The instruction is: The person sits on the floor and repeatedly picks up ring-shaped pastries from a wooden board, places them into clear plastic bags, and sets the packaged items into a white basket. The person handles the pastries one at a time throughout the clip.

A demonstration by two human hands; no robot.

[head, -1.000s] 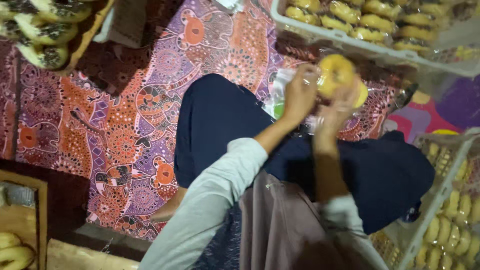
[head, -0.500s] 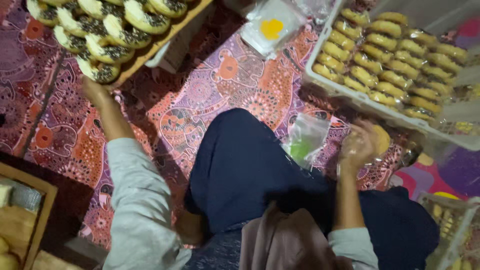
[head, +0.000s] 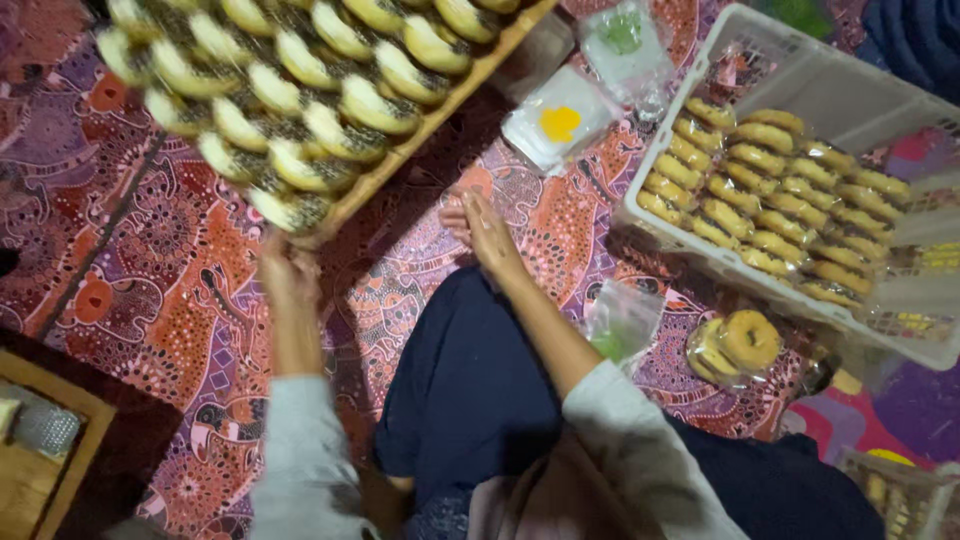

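Fingers of the left hand [head: 288, 272] are gripping the near corner of the wooden tray [head: 420, 130] of pastries. Right hand [head: 482, 226] is lying flat on the patterned mat [head: 180, 300], fingers together, just below the tray edge; white crate [head: 830, 90] is sitting to their right.

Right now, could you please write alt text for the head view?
A seated person's left hand grips the near corner of a wooden tray of iced doughnuts, while the right hand rests on the patterned cloth beside a white crate of bagged doughnuts.
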